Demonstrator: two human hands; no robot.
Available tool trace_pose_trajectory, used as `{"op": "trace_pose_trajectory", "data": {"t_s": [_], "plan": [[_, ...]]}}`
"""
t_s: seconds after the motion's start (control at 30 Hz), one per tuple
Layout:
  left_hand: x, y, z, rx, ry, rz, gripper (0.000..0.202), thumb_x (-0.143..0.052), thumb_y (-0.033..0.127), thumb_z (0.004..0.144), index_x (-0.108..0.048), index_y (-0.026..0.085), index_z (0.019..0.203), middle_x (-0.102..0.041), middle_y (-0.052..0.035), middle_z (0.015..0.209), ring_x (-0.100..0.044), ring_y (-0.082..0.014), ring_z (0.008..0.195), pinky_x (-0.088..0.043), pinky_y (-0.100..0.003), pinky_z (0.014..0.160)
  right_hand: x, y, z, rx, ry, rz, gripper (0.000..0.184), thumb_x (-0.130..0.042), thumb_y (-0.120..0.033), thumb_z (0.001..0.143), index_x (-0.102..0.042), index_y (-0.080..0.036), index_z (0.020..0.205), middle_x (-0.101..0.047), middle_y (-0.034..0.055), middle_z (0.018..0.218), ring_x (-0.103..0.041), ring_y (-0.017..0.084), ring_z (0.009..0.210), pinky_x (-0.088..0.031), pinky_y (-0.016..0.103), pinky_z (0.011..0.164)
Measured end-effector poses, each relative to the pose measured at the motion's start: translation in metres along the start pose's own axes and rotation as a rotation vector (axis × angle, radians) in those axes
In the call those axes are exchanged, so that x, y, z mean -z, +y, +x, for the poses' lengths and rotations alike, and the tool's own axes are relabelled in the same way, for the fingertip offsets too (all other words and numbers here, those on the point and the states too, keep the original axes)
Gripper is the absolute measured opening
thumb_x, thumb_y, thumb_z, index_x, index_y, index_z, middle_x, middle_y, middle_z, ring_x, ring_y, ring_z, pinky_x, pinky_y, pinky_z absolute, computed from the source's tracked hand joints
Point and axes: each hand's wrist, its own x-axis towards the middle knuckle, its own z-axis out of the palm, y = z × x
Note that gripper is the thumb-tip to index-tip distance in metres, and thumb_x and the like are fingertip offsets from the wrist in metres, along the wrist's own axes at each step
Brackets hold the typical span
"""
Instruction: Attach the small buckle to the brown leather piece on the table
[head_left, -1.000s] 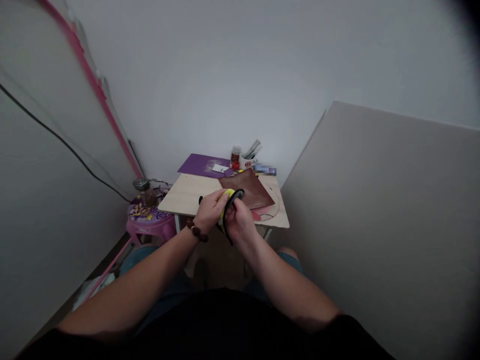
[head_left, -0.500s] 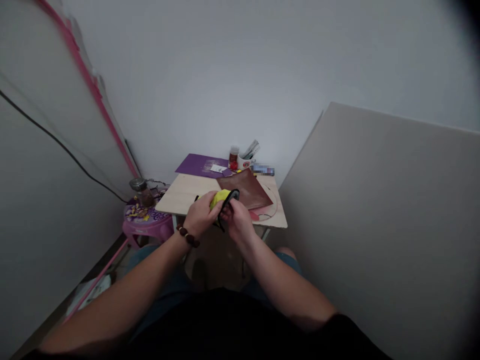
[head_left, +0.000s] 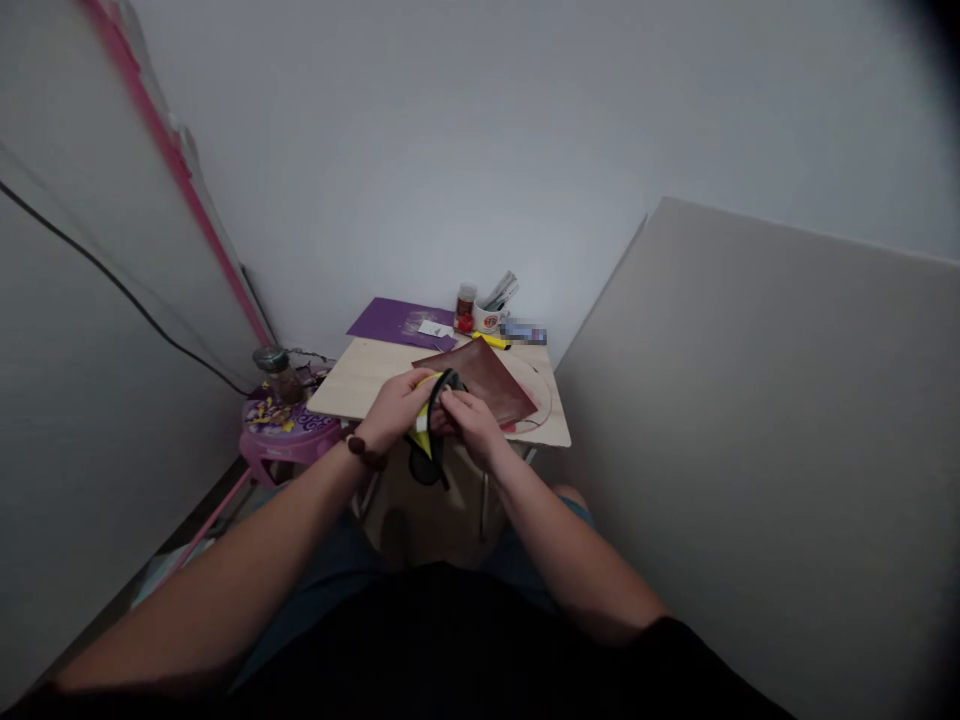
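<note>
Over the near edge of a small wooden table (head_left: 349, 380), both hands grip a yellow fabric piece (head_left: 422, 440) with thick black edging and a pale strip. Its exact kind is not clear. My left hand (head_left: 394, 408), with a brown beaded bracelet at the wrist, is closed on its left side, thumb on top. The fingers of my right hand (head_left: 475, 426) pinch the black edge from the right; some fingertips are hidden in the folds. A dark rounded part hangs below the piece. Just behind the hands lies a brown leather-like sheet (head_left: 499, 385).
Along the table's back are a purple sheet (head_left: 373, 320), a white card (head_left: 435, 328), a red-brown jar (head_left: 466, 300), a white mug (head_left: 489, 318) with strips in it and a yellow-handled tool (head_left: 491, 341). A purple stool (head_left: 289, 447) bearing a glass jar (head_left: 279, 378) stands left. A pale panel (head_left: 750, 400) rises at right.
The fabric piece has turned in my hands, so its black edge stands more upright and the dark rounded part now hangs below. My left hand has shifted slightly left.
</note>
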Motion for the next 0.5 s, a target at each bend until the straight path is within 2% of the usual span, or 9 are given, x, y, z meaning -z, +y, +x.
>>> {"op": "trace_pose_trajectory", "data": {"t_s": [0.03,0.07,0.13,0.17,0.23,0.3,0.33,0.4,0.5], "plan": [[0.003,-0.004,0.005,0.057,0.038,-0.053,0.049,-0.073,0.062,0.098,-0.087,0.017,0.108,-0.087,-0.0080,0.107,-0.074,-0.0252,0.095,-0.055,-0.031,0.083,0.010,0.005,0.005,0.051,0.048,-0.189,0.052,-0.052,-0.066,0.108,-0.079,-0.023,0.097,-0.083,0.0084,0.092,-0.075,0.023,0.083,-0.061,0.036,0.079],[0.007,-0.008,0.010,0.117,0.068,-0.117,0.050,-0.076,0.063,0.094,-0.086,0.016,0.107,-0.087,-0.0078,0.105,-0.073,-0.0245,0.091,-0.054,-0.030,0.080,0.021,0.010,0.008,0.083,0.101,-0.306,0.049,-0.055,-0.063,0.108,-0.080,-0.023,0.096,-0.085,0.0105,0.099,-0.076,0.026,0.094,-0.061,0.039,0.089],[0.018,-0.013,0.017,0.171,0.153,-0.218,0.050,-0.082,0.065,0.091,-0.085,0.017,0.107,-0.087,-0.0068,0.103,-0.072,-0.0237,0.089,-0.052,-0.030,0.076,0.046,0.020,0.013,0.124,0.147,-0.431,0.036,-0.070,-0.056,0.104,-0.084,-0.023,0.106,-0.086,0.0134,0.119,-0.074,0.031,0.119,-0.057,0.045,0.110],[0.024,-0.013,0.020,0.168,0.191,-0.264,0.050,-0.084,0.064,0.090,-0.085,0.017,0.107,-0.087,-0.0068,0.103,-0.072,-0.0238,0.091,-0.053,-0.030,0.077,0.056,0.024,0.014,0.165,0.110,-0.517,0.034,-0.078,-0.052,0.100,-0.086,-0.023,0.116,-0.085,0.0143,0.130,-0.072,0.033,0.129,-0.054,0.047,0.117],[0.034,-0.008,0.023,0.125,0.281,-0.376,0.047,-0.090,0.059,0.087,-0.084,0.016,0.105,-0.086,-0.0074,0.104,-0.073,-0.0243,0.095,-0.055,-0.031,0.082,0.071,0.032,0.014,0.274,-0.048,-0.748,0.051,-0.089,-0.048,0.095,-0.083,-0.023,0.139,-0.080,0.0156,0.149,-0.066,0.036,0.145,-0.049,0.050,0.127],[0.042,0.001,0.023,0.095,0.334,-0.510,0.044,-0.094,0.053,0.084,-0.082,0.015,0.103,-0.085,-0.0085,0.104,-0.074,-0.0247,0.098,-0.057,-0.033,0.086,0.075,0.038,0.014,0.349,-0.204,-0.955,0.066,-0.091,-0.050,0.097,-0.076,-0.020,0.153,-0.074,0.0171,0.161,-0.063,0.038,0.153,-0.048,0.052,0.131],[0.045,0.006,0.023,0.090,0.347,-0.560,0.044,-0.095,0.051,0.083,-0.082,0.014,0.104,-0.084,-0.0087,0.104,-0.075,-0.0244,0.097,-0.058,-0.033,0.086,0.074,0.039,0.014,0.355,-0.241,-1.015,0.070,-0.091,-0.052,0.097,-0.074,-0.018,0.157,-0.072,0.0178,0.165,-0.062,0.039,0.155,-0.047,0.053,0.132],[0.049,0.015,0.021,0.093,0.368,-0.633,0.043,-0.096,0.048,0.082,-0.083,0.014,0.106,-0.083,-0.0074,0.101,-0.075,-0.0229,0.094,-0.059,-0.032,0.082,0.070,0.041,0.014,0.346,-0.259,-1.084,0.080,-0.091,-0.062,0.096,-0.073,-0.017,0.159,-0.068,0.0186,0.169,-0.060,0.041,0.158,-0.046,0.055,0.134],[0.054,0.023,0.016,0.103,0.377,-0.669,0.039,-0.096,0.040,0.079,-0.083,0.015,0.106,-0.081,-0.0051,0.097,-0.073,-0.0201,0.087,-0.059,-0.029,0.075,0.062,0.038,0.010,0.381,-0.280,-1.130,0.095,-0.090,-0.080,0.089,-0.072,-0.022,0.161,-0.063,0.0182,0.174,-0.055,0.044,0.163,-0.044,0.060,0.136]]}}
